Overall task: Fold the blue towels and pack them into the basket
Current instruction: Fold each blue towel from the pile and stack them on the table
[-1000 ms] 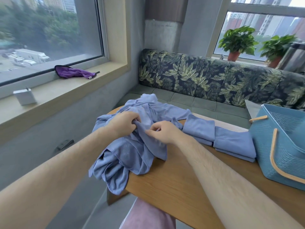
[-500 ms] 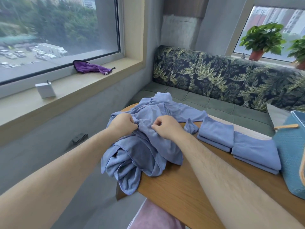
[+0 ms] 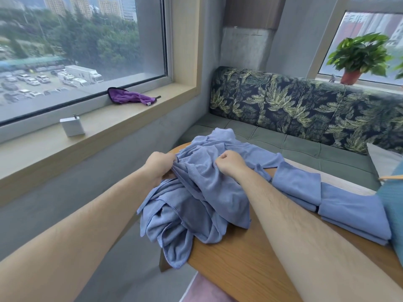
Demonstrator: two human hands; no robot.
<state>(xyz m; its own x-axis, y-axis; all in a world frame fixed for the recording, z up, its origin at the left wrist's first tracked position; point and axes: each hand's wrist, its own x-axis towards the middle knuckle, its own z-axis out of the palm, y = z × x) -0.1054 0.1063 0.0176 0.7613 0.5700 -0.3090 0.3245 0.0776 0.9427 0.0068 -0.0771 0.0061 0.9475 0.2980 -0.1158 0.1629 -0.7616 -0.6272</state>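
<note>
Left hand is clamped on a bunched fold at the left top of the heap, fingers curled into the cloth. Right hand pinches another fold just beside it, knuckles up. A second ago the two hands sat nearly together on the same spot; now they stand further apart, and the cloth between them is starting to draw out. That looks like one towel being worked free, so folding of this one has not begun.

The blue towel heap lies on the near-left corner of the worktop. Watch that edge: a good part of the heap hangs over the rounded rim, and a hard tug could drag the rest off.

Out to the right, two folded towels lie side by side, touching, between the heap and the basket. The view has swung left, so only a sliver of the basket shows at the frame edge.

Open room is the bare wood on the near side, under the right forearm; that seems the place to spread a towel flat. Beyond the worktop, the green bench seat.
</note>
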